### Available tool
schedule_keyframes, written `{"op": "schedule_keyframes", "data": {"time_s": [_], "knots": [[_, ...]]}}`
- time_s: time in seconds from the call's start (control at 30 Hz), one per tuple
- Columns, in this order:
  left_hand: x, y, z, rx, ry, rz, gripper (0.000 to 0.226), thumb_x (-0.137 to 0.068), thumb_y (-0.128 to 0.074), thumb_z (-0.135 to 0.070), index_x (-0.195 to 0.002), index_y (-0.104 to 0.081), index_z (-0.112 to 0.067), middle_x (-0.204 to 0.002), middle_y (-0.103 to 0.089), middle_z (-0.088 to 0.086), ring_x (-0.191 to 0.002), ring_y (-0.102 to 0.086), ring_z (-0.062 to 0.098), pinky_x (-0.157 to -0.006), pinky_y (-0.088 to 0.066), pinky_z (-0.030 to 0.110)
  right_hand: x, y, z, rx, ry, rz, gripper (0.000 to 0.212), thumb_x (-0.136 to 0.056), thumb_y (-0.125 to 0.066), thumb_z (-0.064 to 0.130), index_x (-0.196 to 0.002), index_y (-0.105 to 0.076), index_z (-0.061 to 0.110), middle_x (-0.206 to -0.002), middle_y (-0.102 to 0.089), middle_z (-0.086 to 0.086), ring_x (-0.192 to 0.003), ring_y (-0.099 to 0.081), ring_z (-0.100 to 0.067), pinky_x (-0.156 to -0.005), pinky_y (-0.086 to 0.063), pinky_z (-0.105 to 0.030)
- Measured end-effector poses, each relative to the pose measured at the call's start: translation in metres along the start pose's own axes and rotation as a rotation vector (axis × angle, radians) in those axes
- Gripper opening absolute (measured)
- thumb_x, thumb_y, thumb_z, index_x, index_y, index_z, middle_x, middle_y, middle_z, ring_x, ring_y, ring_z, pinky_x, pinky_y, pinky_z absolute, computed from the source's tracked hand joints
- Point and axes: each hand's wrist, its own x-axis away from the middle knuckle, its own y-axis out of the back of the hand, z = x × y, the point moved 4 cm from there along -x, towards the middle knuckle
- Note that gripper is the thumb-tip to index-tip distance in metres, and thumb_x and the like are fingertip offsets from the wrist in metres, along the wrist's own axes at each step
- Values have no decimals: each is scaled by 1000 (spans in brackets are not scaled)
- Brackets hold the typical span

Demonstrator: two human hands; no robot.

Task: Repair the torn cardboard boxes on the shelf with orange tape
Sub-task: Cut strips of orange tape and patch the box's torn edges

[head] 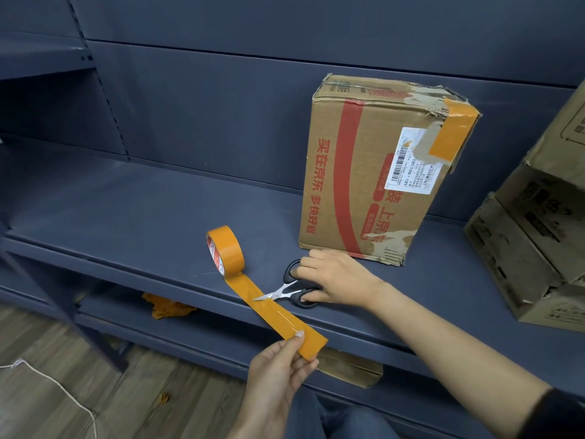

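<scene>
Head view: left hand [278, 365] pinches orange tape strip [278, 308] past shelf edge [177, 282]; right hand [335, 277] grips scissors [286, 288] beside closed box [380, 172].

Dark blue-grey metal shelf [126, 210]. Standing on it: orange tape roll [225, 251] on edge near front lip; black-handled scissors [292, 288] lying flat beside it; torn cardboard box [380, 166] behind; further cardboard boxes [538, 236] at right edge.

Torn box [373, 172], upright orange tape roll [226, 251]
</scene>
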Motion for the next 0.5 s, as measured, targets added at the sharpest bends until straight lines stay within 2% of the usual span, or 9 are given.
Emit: {"op": "schedule_keyframes", "data": {"time_s": [0.2,0.33,0.43,0.5], "knots": [[0,4,1,2,3,-15,12,-89,-64,-6,-81,-65,3,-62,-67,12,-54,-64,15,-49,-55,22,6,-6,-3,-135,-67,50,23,-80,-75,29,-90,-62,13,-77,-60,1,-73,-52,-20,-49,-47,-34],[0,8,3,-9,7,-19,11,-87,-65,-7,-81,-64,2,-63,-67,13,-56,-63,17,-49,-56,23,9,-4,-4,-203,-147,151,22,-89,-67,31,-101,-62,14,-87,-62,0,-86,-51,-19,-63,-48,-39],[2,6,5,-63,4,44,12,-87,-65,-7,-80,-65,3,-63,-65,12,-55,-62,15,-51,-56,23,15,-2,-10,-240,-250,244,33,-92,-60,39,-118,-54,20,-98,-57,3,-95,-44,-13,-73,-42,-34],[4,2,6,-122,-17,99,14,-87,-65,-8,-80,-64,3,-65,-64,13,-57,-61,15,-53,-55,23,23,1,-14,-250,-279,245,45,-88,-61,45,-125,-49,22,-106,-54,6,-93,-37,-8,-76,-38,-29]]}}
